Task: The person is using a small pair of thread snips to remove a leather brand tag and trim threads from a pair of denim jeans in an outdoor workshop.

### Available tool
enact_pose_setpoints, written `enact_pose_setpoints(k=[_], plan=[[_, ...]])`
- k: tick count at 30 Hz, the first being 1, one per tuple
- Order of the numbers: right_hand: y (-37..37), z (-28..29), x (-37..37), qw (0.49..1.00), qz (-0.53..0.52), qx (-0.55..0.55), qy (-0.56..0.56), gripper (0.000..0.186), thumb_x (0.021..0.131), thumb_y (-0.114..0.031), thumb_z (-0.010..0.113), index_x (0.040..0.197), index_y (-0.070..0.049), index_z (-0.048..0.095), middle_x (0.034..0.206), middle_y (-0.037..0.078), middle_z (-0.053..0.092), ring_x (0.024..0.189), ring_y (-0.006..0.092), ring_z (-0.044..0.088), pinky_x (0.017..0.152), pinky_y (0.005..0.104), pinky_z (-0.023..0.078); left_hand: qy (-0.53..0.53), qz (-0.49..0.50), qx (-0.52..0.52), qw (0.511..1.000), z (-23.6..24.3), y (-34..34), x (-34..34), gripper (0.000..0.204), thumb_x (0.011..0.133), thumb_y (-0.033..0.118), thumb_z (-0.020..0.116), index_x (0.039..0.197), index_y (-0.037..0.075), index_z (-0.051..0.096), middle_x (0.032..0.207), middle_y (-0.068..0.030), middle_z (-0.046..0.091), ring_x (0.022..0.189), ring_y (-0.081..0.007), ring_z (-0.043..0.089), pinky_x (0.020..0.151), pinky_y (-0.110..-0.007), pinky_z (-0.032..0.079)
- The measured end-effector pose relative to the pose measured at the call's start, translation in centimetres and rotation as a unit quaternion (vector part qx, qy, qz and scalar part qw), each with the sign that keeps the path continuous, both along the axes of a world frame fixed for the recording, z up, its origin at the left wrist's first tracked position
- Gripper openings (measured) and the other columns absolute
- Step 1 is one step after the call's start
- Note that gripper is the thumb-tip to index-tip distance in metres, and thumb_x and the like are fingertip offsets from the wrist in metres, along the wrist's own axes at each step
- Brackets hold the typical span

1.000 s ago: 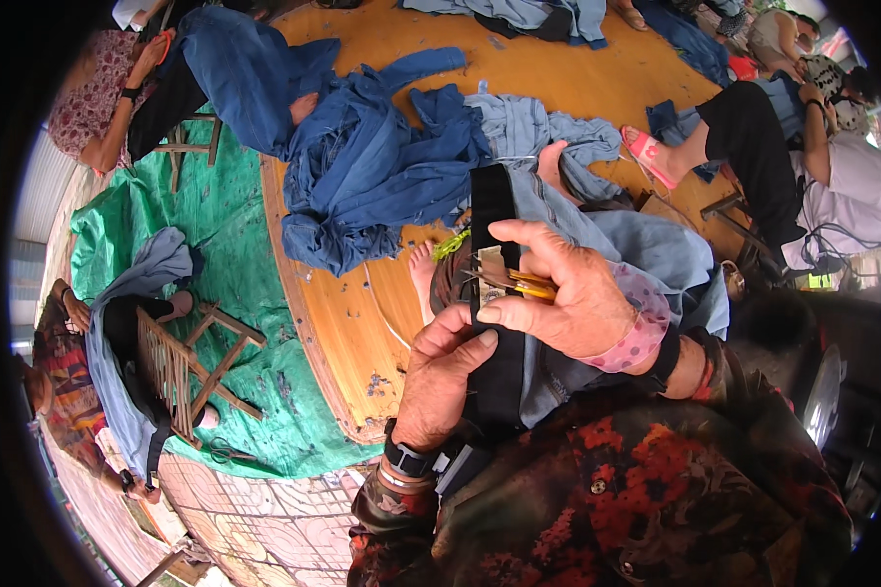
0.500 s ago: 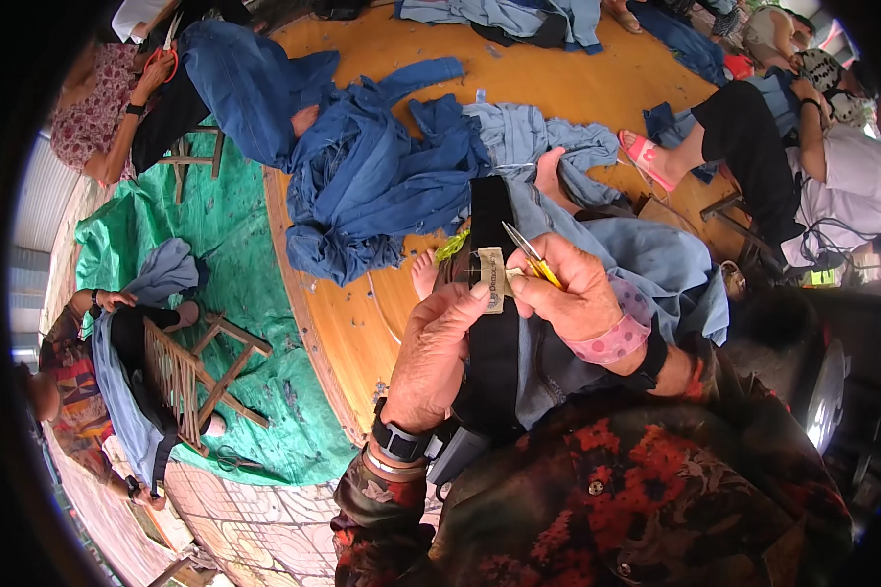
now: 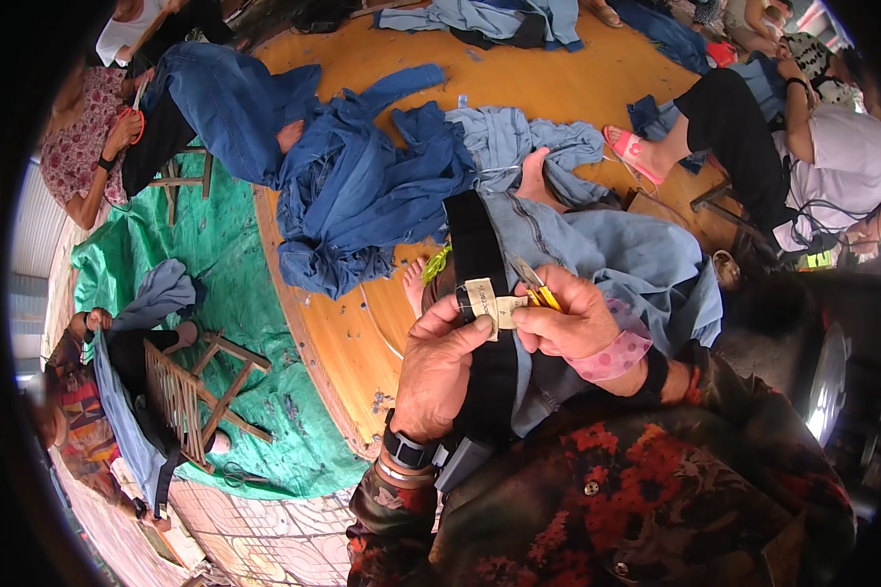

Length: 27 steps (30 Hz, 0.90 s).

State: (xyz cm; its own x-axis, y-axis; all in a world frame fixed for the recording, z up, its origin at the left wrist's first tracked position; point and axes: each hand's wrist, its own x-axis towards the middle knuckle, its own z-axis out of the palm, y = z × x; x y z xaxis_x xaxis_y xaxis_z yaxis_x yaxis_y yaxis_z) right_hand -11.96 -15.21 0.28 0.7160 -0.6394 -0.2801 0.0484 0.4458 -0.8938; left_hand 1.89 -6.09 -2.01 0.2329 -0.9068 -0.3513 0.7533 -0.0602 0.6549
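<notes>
Light-blue jeans (image 3: 617, 245) lie across my lap, with a black waistband (image 3: 477, 230) running down their left side. A cream cloth label (image 3: 482, 294) with print stands out from the waistband between my hands. My left hand (image 3: 438, 362) is closed, thumb and fingers pinching the label and waistband edge. Yellow-handled thread snips (image 3: 546, 296) are tucked in my right hand (image 3: 582, 318), their metal blades pointing up and away to the left. The thumb and forefinger of that same hand pinch the label's right end.
Dark blue denim (image 3: 362, 186) is heaped on the orange board (image 3: 338, 338) ahead. Seated people work around: one at far left holds red-handled scissors (image 3: 138, 125); another at right wears pink sandals (image 3: 636, 155). A wooden stool (image 3: 201, 386) stands on green sheeting (image 3: 284, 430).
My hands have shifted slightly down with the label, which is now tilted and lies more sideways between them. The snips remain in my right hand. The whole view has shifted a little.
</notes>
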Motion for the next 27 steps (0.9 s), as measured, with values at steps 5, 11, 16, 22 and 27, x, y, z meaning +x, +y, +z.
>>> enact_pose_setpoints(k=[5, 11, 16, 22, 27], plan=[[0.8, -1.5, -0.4, 1.000, -0.017, -0.004, -0.019, 0.009, 0.080, -0.001, 0.055, 0.086, -0.004, 0.049, 0.063, 0.000, 0.050, 0.051, 0.0070, 0.048, 0.046, 0.0217, 0.036, -0.042, -0.017, -0.008, 0.999, 0.7, -0.7, -0.5, 0.023, 0.081, 0.003, 0.060, 0.104, 0.001, 0.058, 0.096, -0.0033, 0.062, 0.088, -0.0106, 0.055, 0.082, -0.024, 0.041], [2.0, -3.3, 0.6, 0.999, 0.027, -0.020, -0.024, 0.012, 0.084, -0.009, 0.061, 0.085, -0.004, 0.050, 0.064, 0.000, 0.049, 0.053, 0.0058, 0.048, 0.048, 0.0201, 0.036, -0.167, 0.037, 0.032, 0.985, 0.7, 0.5, -0.8, 0.019, 0.072, 0.003, 0.059, 0.089, -0.003, 0.061, 0.083, -0.0071, 0.063, 0.076, -0.0143, 0.058, 0.077, -0.026, 0.043], [0.8, -2.3, -0.3, 0.981, 0.002, -0.188, 0.037, 0.014, 0.085, -0.014, 0.058, 0.086, -0.001, 0.050, 0.062, 0.007, 0.055, 0.052, 0.0129, 0.053, 0.047, 0.0271, 0.039, -0.168, 0.020, 0.077, 0.983, 2.4, 0.1, -1.4, 0.009, 0.083, 0.009, 0.053, 0.085, 0.002, 0.059, 0.080, -0.0035, 0.059, 0.071, -0.0118, 0.054, 0.069, -0.026, 0.043], [-0.9, -0.4, -2.2, 0.900, 0.012, -0.418, 0.120, 0.032, 0.089, -0.033, 0.053, 0.102, -0.005, 0.045, 0.075, 0.011, 0.057, 0.064, 0.0285, 0.060, 0.056, 0.0352, 0.045, -0.261, 0.015, 0.061, 0.963, 2.8, -0.4, -1.5, 0.011, 0.083, 0.010, 0.053, 0.087, 0.002, 0.059, 0.082, -0.0036, 0.060, 0.075, -0.0124, 0.054, 0.071, -0.025, 0.042], [-0.7, 1.0, -2.4, 0.863, 0.043, -0.481, 0.148, 0.029, 0.087, -0.029, 0.055, 0.104, -0.009, 0.043, 0.065, 0.010, 0.056, 0.058, 0.0337, 0.058, 0.049, 0.0411, 0.043, -0.281, 0.033, 0.081, 0.956, 3.0, -0.4, -2.0, 0.013, 0.083, 0.012, 0.053, 0.089, 0.003, 0.060, 0.084, -0.0038, 0.060, 0.076, -0.0128, 0.054, 0.072, -0.026, 0.041]])
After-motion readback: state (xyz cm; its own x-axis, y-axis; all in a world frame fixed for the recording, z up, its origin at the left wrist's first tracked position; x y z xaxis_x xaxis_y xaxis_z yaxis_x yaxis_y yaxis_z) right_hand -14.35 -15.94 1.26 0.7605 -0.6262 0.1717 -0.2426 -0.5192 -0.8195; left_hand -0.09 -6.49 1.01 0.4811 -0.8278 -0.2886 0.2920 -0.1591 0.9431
